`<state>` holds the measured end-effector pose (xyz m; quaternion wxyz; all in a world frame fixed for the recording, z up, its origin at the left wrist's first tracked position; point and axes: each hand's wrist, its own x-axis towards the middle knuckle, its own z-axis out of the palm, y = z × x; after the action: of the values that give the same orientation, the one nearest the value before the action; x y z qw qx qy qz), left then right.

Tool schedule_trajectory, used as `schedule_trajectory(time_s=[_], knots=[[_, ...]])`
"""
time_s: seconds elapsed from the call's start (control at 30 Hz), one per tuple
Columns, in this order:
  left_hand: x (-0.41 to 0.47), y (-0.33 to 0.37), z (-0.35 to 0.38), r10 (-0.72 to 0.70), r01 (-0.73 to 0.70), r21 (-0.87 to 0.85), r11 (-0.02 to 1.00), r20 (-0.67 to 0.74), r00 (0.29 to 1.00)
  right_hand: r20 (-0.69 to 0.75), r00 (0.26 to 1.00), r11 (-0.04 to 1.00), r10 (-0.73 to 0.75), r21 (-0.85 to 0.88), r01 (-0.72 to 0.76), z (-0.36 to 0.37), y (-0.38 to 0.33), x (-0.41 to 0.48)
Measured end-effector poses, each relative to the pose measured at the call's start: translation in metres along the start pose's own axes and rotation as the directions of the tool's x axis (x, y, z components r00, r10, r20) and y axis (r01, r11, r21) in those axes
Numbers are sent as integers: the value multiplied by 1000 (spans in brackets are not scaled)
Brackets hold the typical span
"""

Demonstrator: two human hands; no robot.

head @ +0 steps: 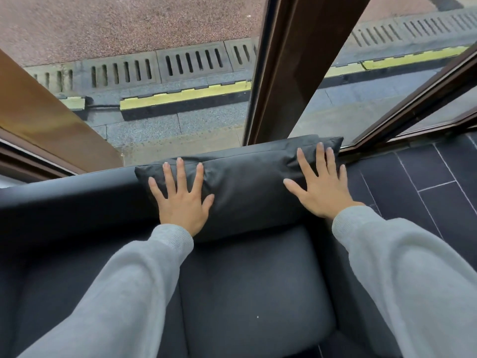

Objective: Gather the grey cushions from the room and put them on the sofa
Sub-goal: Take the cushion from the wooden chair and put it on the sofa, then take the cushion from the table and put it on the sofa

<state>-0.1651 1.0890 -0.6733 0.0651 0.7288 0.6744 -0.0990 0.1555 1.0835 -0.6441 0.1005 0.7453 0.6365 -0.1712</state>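
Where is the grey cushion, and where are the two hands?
grey cushion [245, 182]: head view, on its front face between the hands.
left hand [180, 202]: head view, on the back of the hand.
right hand [322, 187]: head view, on the back of the hand.

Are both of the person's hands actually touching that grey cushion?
Touching. The head view shows the left hand and right hand pressed flat, fingers spread, on the grey cushion against the sofa back.

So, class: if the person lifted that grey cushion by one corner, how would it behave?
The cushion would probably sag, since its fabric creases around the left hand and right hand. It looks plump, so likely light. Propped against the sofa back, it might slump forward when released.
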Motion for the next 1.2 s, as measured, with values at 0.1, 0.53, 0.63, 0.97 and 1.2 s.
schedule_trajectory(time_s=[0.1, 0.53, 0.63, 0.97, 1.2], knots=[[-14, 23, -26, 122, -124, 32, 992, 38, 992, 58, 994, 995, 92, 28, -94, -6, 11, -47], [-216, 284, -217, 630, -634, 127, 762, 75, 773, -5, 868, 853, 497, 187, -488, -116, 185, -412], [-313, 365, -246, 706, -707, 110, 698, 60, 706, -41, 778, 761, 627, 246, -600, -112, 249, -544], [-694, 608, -284, 975, -964, 144, 221, -13, 222, -1, 300, 273, 954, 413, -869, -55, 399, -974], [-868, 712, -281, 999, -989, 148, -31, -28, -36, 87, 50, 8, 995, 427, -904, -27, 454, -1149]])
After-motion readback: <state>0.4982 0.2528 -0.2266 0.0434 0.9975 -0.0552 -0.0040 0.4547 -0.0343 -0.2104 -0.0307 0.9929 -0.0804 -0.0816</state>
